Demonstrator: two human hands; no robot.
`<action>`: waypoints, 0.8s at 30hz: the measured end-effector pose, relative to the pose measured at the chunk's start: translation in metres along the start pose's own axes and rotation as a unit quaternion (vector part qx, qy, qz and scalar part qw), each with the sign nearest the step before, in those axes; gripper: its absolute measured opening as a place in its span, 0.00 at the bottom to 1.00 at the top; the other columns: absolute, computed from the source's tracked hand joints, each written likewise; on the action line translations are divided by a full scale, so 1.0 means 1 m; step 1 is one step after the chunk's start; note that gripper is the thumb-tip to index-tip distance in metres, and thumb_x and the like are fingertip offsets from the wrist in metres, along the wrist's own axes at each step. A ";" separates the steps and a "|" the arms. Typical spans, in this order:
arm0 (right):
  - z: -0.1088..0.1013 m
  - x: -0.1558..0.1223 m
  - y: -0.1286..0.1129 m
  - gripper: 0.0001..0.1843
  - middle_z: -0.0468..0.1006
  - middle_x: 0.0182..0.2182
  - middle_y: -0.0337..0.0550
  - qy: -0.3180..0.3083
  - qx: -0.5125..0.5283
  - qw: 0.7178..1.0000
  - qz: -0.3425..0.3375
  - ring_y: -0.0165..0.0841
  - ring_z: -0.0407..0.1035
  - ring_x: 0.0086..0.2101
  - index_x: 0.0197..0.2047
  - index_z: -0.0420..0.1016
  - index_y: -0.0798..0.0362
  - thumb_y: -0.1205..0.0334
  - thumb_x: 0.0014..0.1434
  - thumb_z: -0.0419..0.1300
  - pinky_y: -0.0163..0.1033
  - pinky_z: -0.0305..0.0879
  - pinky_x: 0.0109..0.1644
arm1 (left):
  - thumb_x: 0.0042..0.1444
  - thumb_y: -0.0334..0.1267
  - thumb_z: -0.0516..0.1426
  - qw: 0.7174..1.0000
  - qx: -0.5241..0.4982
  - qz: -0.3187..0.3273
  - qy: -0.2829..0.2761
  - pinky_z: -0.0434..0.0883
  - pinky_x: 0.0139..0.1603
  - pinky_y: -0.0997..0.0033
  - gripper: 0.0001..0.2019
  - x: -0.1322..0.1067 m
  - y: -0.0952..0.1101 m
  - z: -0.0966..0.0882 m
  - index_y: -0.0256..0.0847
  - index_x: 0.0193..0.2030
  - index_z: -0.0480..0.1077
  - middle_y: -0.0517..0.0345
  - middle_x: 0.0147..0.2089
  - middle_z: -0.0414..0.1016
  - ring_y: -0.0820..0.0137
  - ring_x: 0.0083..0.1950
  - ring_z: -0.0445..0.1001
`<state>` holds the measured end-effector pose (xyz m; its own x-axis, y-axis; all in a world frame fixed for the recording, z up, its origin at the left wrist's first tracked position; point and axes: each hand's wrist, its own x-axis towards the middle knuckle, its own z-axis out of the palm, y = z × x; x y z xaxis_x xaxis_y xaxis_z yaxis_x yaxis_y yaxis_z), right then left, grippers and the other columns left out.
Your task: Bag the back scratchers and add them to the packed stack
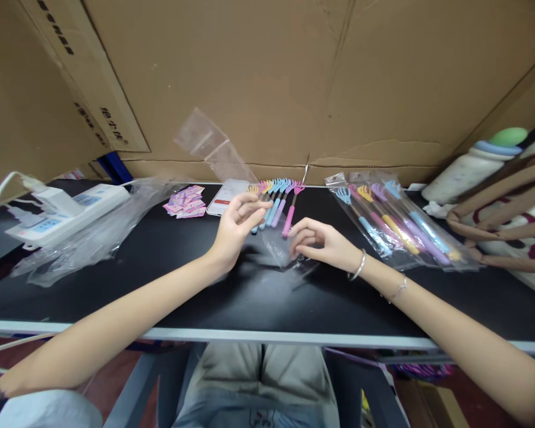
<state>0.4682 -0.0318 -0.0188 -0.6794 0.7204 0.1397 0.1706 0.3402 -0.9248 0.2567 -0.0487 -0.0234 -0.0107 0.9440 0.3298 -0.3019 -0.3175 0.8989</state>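
Observation:
A long clear plastic bag (pixel 218 151) slants through the air behind my left hand (pixel 237 227), its upper end in front of the cardboard. My left thumb and fingers are closed on it, though the contact is partly hidden. Clear film (pixel 276 245), seemingly the bag's lower part, shows blurred between my hands. My right hand (pixel 323 242) has curled fingers pinched at the film's right edge. Just beyond lies a row of small hand-shaped back scratchers with pink (pixel 289 220), purple (pixel 279 213) and blue handles (pixel 273 211); my left fingers cover part of the row.
Bagged back scratchers (pixel 401 223) lie at the right, near a white bottle (pixel 461 169) and a brown-strapped bag (pixel 485 220). Leftward are pink cards (pixel 186 203), a phone (pixel 220 205), empty plastic bags (pixel 111 238) and a power strip (pixel 71 214). Cardboard (pixel 267 89) walls the back.

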 end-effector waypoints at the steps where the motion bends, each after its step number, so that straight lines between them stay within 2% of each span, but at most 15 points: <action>1: -0.003 0.001 0.000 0.13 0.78 0.31 0.42 0.023 -0.009 1.000 -0.006 0.31 0.76 0.30 0.40 0.66 0.53 0.60 0.54 0.63 0.38 0.71 0.38 | 0.50 0.42 0.63 1.000 -0.005 -0.001 -0.002 0.70 0.47 0.70 0.17 0.001 0.000 -0.001 0.42 0.43 0.63 0.55 0.44 0.78 0.68 0.50 0.74; 5: -0.013 0.003 0.003 0.14 0.79 0.33 0.44 0.104 -0.030 0.994 -0.013 0.32 0.75 0.31 0.38 0.67 0.53 0.57 0.52 0.64 0.39 0.71 0.38 | 0.51 0.47 0.62 1.000 0.001 -0.008 0.012 0.70 0.50 0.68 0.17 0.005 0.004 -0.005 0.41 0.43 0.65 0.53 0.45 0.77 0.65 0.53 0.73; 9: -0.019 0.005 0.010 0.16 0.77 0.32 0.43 0.127 -0.051 0.991 0.001 0.32 0.73 0.33 0.39 0.68 0.52 0.57 0.48 0.65 0.39 0.71 0.38 | 0.49 0.49 0.63 0.999 -0.004 -0.009 0.033 0.70 0.52 0.65 0.19 0.012 0.007 -0.009 0.42 0.42 0.63 0.55 0.44 0.77 0.67 0.51 0.74; 12: -0.021 0.006 0.015 0.14 0.75 0.31 0.42 0.138 -0.075 0.988 0.000 0.32 0.71 0.33 0.36 0.69 0.52 0.56 0.48 0.65 0.39 0.71 0.38 | 0.50 0.49 0.62 0.999 -0.013 -0.009 0.047 0.71 0.52 0.65 0.19 0.016 0.009 -0.011 0.43 0.43 0.62 0.56 0.45 0.76 0.69 0.49 0.74; 15: -0.023 0.006 0.014 0.11 0.74 0.31 0.42 0.186 -0.092 0.978 -0.022 0.33 0.70 0.33 0.33 0.69 0.52 0.55 0.49 0.63 0.40 0.70 0.39 | 0.52 0.49 0.61 0.998 -0.012 -0.043 0.046 0.71 0.51 0.65 0.18 0.016 0.007 -0.010 0.43 0.45 0.64 0.55 0.49 0.74 0.68 0.51 0.73; 18: -0.027 0.005 0.009 0.10 0.72 0.30 0.41 0.255 -0.105 0.960 -0.055 0.33 0.68 0.32 0.32 0.69 0.51 0.55 0.51 0.63 0.40 0.69 0.39 | 0.53 0.48 0.60 0.997 0.015 -0.072 0.014 0.73 0.47 0.69 0.19 0.011 0.002 -0.007 0.42 0.48 0.65 0.52 0.52 0.71 0.68 0.51 0.72; 21: -0.029 0.003 0.002 0.10 0.70 0.30 0.41 0.306 -0.104 0.944 -0.070 0.33 0.66 0.31 0.33 0.68 0.51 0.54 0.53 0.62 0.41 0.70 0.37 | 0.54 0.48 0.59 0.993 0.079 -0.081 -0.041 0.73 0.39 0.73 0.20 0.005 -0.002 -0.004 0.41 0.50 0.65 0.52 0.51 0.69 0.71 0.44 0.73; 24: -0.028 0.001 -0.004 0.09 0.68 0.30 0.42 0.335 -0.117 0.931 -0.083 0.33 0.65 0.30 0.33 0.69 0.50 0.55 0.55 0.62 0.41 0.70 0.34 | 0.56 0.48 0.57 0.970 0.175 -0.065 -0.156 0.71 0.33 0.76 0.17 -0.002 -0.001 -0.001 0.40 0.47 0.66 0.55 0.44 0.70 0.74 0.36 0.72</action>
<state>0.4866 -0.0153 -0.0055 -0.1258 0.8349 0.5358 0.3061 0.5464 -0.7796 0.2558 -0.0503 -0.0259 0.3105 0.9224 0.2299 0.0616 -0.2609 0.9634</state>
